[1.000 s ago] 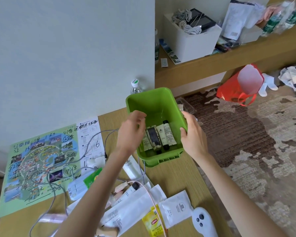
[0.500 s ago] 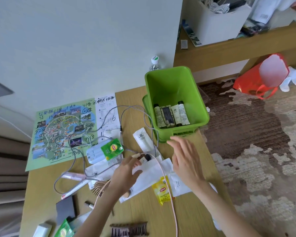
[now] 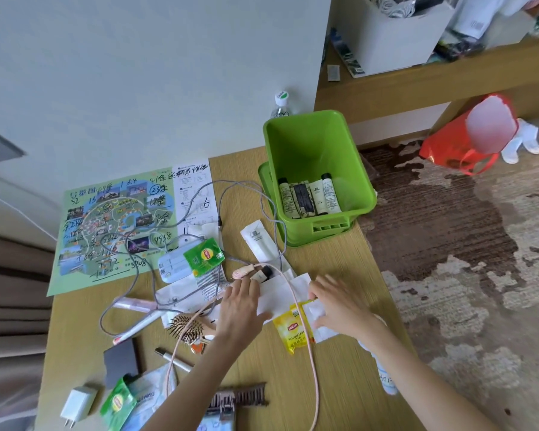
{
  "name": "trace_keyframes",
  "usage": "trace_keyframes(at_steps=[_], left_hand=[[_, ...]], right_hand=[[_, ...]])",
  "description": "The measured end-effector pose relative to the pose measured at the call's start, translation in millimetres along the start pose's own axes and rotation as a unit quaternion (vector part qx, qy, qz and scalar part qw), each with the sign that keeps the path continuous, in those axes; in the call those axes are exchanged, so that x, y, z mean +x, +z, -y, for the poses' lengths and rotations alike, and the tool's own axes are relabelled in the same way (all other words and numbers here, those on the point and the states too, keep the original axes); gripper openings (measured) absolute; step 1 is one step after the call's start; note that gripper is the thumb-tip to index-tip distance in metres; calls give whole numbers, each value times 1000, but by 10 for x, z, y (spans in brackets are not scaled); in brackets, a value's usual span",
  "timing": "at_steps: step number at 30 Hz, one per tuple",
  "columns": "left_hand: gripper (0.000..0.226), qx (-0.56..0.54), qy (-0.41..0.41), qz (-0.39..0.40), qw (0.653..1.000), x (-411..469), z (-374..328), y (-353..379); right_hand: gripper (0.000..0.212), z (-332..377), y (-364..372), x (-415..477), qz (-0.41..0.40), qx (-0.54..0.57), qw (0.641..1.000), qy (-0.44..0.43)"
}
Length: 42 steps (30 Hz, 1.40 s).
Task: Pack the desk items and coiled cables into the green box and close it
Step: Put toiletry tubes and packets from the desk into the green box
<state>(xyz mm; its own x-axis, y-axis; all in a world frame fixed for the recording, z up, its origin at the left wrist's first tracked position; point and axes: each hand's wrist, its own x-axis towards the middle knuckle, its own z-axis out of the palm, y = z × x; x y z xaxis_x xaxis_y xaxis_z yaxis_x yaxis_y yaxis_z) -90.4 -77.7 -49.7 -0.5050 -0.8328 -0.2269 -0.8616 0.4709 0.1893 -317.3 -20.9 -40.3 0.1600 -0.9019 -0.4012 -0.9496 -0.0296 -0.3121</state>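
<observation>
My left hand (image 3: 241,303) lies palm down, fingers straight, on a white packet (image 3: 276,297); my right hand (image 3: 339,306) spreads loosely over a white sachet (image 3: 324,332) beside it; the green box (image 3: 305,144) stands open beyond both, tubes (image 3: 308,195) inside.

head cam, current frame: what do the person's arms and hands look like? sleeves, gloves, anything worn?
Nothing worn that I can see. Left hand and right hand: no gloves, no rings I can make out. The forearms are uncovered down to the frame edge, with no sleeve or watch in view. The right hand is slightly blurred, so small details there are uncertain.
</observation>
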Motion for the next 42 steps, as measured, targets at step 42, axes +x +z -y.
trace_keyframes(at_steps=[42], left_hand=[[32, -325, -233, -37, 916, -433, 1468, -1053]], right_hand=[[42, 958, -99, 683, -14, 157, 987, -39]])
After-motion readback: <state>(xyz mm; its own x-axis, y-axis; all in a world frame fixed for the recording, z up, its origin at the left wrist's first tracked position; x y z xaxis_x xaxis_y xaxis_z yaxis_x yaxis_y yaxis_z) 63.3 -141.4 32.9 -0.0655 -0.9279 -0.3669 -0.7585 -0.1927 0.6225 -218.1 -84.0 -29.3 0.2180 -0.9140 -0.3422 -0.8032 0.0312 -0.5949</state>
